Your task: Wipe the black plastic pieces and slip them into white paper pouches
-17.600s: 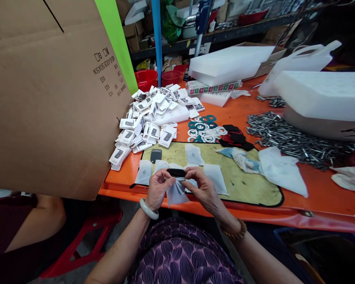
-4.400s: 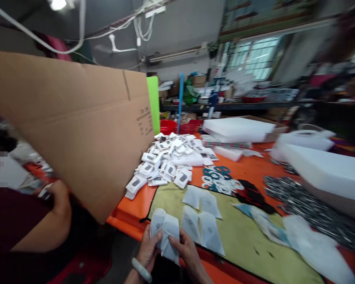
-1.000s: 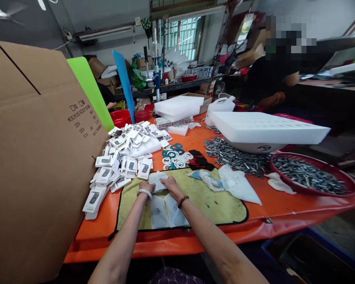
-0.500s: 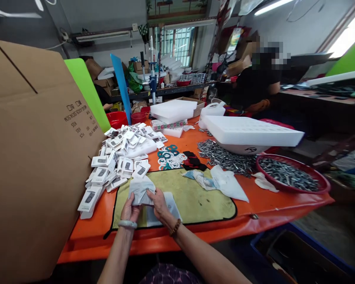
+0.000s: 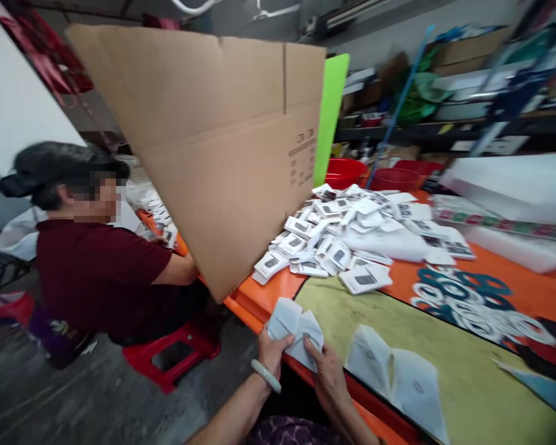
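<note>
My left hand (image 5: 272, 351) is closed on a thin white pouch (image 5: 285, 324), thumb across its front. My right hand (image 5: 330, 373) pinches the same white material from the other side, thumb over a small dark mark. The material spreads into two flaps at the top; whether it is one folded pouch or two cannot be told. Both hands are above the table's front edge. To their right, translucent white pouches (image 5: 417, 384) with small dark marks lie on the yellow-green cloth mat (image 5: 486, 380). Beyond the hands is a heap of small white boxes (image 5: 327, 232) with dark pictures.
A tall cardboard sheet (image 5: 231, 142) stands at the left of the orange table (image 5: 254, 303). Behind it a person in a dark red shirt (image 5: 102, 272) sits on a red stool (image 5: 173, 355). White and teal rings (image 5: 463, 300) lie beyond the mat, with white foam (image 5: 523, 247) farther right.
My view has swung left, bringing the seated person into sight. Both hands have moved left off the mat with the white material, which now shows two spread flaps.
</note>
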A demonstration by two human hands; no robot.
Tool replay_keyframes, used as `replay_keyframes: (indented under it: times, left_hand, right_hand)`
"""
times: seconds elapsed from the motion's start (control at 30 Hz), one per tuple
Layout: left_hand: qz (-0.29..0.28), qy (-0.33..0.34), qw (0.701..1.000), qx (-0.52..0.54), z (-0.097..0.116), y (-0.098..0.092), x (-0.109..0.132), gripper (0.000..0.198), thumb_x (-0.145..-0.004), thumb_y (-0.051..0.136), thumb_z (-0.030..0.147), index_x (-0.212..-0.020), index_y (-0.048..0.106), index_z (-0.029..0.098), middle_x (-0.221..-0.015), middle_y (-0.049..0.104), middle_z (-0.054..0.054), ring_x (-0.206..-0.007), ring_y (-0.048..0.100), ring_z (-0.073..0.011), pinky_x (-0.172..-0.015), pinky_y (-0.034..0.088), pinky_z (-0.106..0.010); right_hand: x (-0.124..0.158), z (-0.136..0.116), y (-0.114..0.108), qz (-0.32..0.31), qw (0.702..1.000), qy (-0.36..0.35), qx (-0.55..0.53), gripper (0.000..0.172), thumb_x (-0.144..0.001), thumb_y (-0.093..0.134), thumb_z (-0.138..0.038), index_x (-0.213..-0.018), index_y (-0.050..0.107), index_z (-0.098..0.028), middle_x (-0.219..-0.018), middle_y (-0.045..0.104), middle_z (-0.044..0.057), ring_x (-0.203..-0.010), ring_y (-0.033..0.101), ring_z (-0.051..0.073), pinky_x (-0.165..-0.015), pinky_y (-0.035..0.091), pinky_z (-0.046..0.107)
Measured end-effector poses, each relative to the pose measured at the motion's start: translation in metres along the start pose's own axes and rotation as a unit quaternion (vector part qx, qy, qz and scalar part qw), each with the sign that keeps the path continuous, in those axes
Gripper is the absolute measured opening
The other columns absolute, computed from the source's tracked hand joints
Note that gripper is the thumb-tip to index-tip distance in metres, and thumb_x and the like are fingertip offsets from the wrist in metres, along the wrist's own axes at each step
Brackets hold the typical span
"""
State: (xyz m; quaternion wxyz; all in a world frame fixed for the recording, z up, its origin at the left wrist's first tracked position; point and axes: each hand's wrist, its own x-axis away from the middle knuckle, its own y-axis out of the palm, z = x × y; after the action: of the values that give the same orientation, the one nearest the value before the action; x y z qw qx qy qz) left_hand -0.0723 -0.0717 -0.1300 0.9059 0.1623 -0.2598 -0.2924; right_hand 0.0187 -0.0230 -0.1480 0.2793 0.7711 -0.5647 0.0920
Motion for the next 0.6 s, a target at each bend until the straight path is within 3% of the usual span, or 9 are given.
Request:
replay_keyframes:
  times: [0.13, 0.33, 0.43, 0.6]
  left_hand:
    - [0.033, -0.018, 0.998, 0.049, 0.014, -0.044, 0.009, 0.053, -0.034, 0.091, 0.024, -0.082, 0.070, 0.012, -0.078, 0.073, -0.009, -0.072, 0.068, -0.0243, -0.070, 0.053, -0.033]
    - [0.094, -0.094, 0.980, 0.147, 0.036, -0.104, 0.024, 0.049, -0.037, 0.092, 0.021, -0.080, 0.071, 0.013, -0.081, 0.075, -0.011, -0.077, 0.070, -0.0285, -0.074, 0.056, -0.037]
    - [0.129, -0.080, 0.974, 0.170, 0.038, -0.120, 0.030, 0.046, -0.040, 0.091, 0.019, -0.081, 0.070, 0.014, -0.078, 0.075, -0.008, -0.073, 0.070, -0.0260, -0.072, 0.057, -0.036]
    - [0.158, -0.031, 0.964, 0.211, 0.043, -0.125, 0.035, 0.040, -0.054, 0.087, 0.025, -0.089, 0.070, 0.015, -0.085, 0.075, -0.009, -0.082, 0.071, -0.0259, -0.072, 0.057, -0.032]
  right_hand:
    - [0.012, 0.018, 0.024, -0.061, 0.996, 0.063, 0.003, 0.048, -0.045, 0.084, -0.045, -0.077, 0.062, -0.018, -0.067, 0.070, 0.003, -0.063, 0.064, 0.022, -0.060, 0.051, 0.032]
    - [0.028, 0.034, 0.066, -0.178, 0.978, 0.097, 0.057, 0.044, -0.052, 0.082, -0.048, -0.074, 0.062, -0.016, -0.066, 0.068, 0.003, -0.056, 0.061, 0.018, -0.054, 0.048, 0.029]
    - [0.033, 0.044, 0.090, -0.196, 0.974, 0.091, 0.069, 0.047, -0.050, 0.082, -0.050, -0.074, 0.062, -0.016, -0.066, 0.068, 0.004, -0.057, 0.061, 0.020, -0.055, 0.048, 0.030]
    - [0.041, 0.055, 0.114, -0.186, 0.978, 0.023, 0.092, 0.041, -0.052, 0.082, -0.046, -0.070, 0.058, -0.018, -0.066, 0.065, 0.001, -0.063, 0.060, 0.019, -0.063, 0.049, 0.031]
